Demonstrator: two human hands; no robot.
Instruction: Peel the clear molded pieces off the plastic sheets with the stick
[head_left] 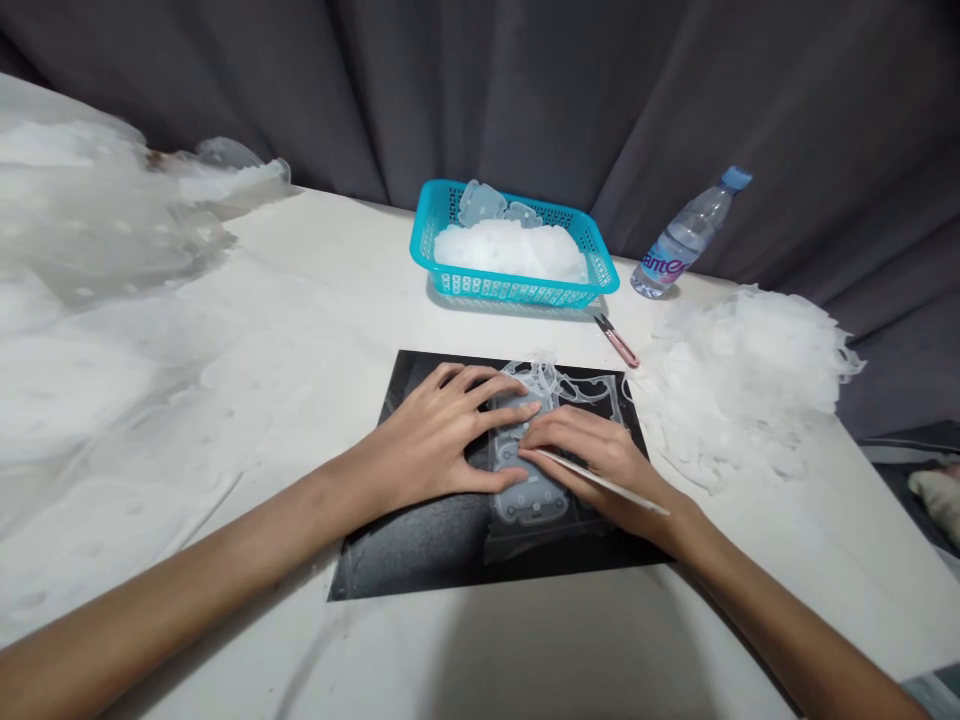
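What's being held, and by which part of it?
The right hand holds a thin white stick near the end farthest from the wrist; the left hand lies open.

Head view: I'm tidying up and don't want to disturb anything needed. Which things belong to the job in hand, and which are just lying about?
Job in hand, seemingly:
plastic, under the left hand
stick, in the right hand
mat, beneath
basket, left heap, right heap: perhaps more plastic

Probably just lying about:
bottle
snips, untouched, though possibly a tool
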